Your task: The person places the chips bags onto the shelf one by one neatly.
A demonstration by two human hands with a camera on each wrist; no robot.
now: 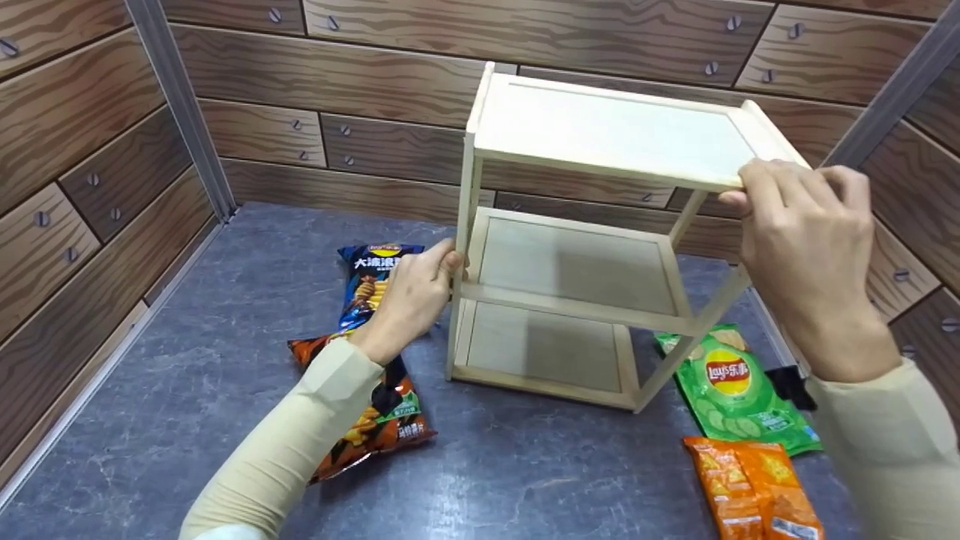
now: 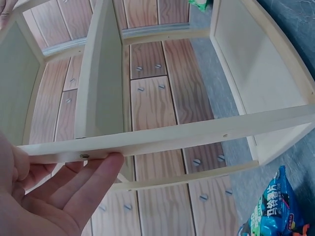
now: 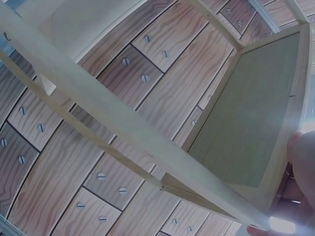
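Observation:
A three-tier wooden shelf (image 1: 577,259) with pale panels stands upright in the middle of the table. My left hand (image 1: 416,289) grips its left front post (image 2: 172,138) near the middle tier, fingers bent behind the wood. At the top right front corner, my right hand (image 1: 814,232) holds the edge of the top panel, its fingers over the rim. In the right wrist view that hand (image 3: 300,182) is partly cut off at the edge, below the underside of a panel (image 3: 246,113). Whether the shelf's base fully touches the table cannot be told.
Left of the shelf lie a blue-black chip bag (image 1: 364,289) and a brown-orange chip bag (image 1: 390,431), both partly behind my left arm. To the right lie a green Lay's bag (image 1: 739,386), an orange snack bag (image 1: 757,487) and a small black object (image 1: 793,386). Wood-patterned walls (image 1: 390,82) enclose the table.

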